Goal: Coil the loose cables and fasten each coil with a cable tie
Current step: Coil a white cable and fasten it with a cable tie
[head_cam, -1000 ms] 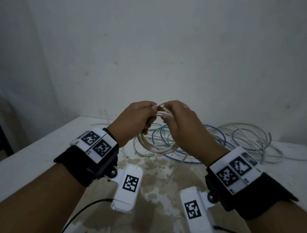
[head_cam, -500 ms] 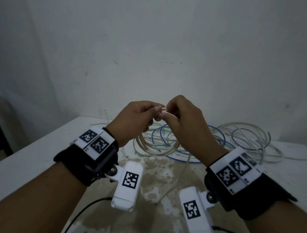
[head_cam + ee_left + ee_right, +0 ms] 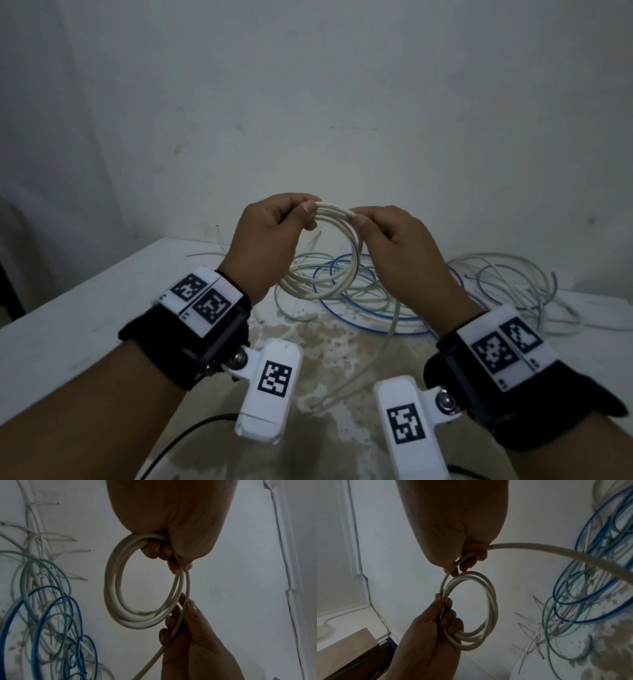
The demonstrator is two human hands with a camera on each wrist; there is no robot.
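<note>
Coiling step: the left hand grips the white coil held above the tabletop; the right hand pinches its free tail. Next, lay another loop; no tie yet.

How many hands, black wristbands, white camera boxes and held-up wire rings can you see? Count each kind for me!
Hands: 2 (left hand, right hand)
Black wristbands: 2 (left wristband, right wristband)
White camera boxes: 2 (left box, right box)
Held-up wire rings: 1 (cream coil, pinched by both hands)
Total: 7
The wire pile on the table is too tangled to count.
</note>
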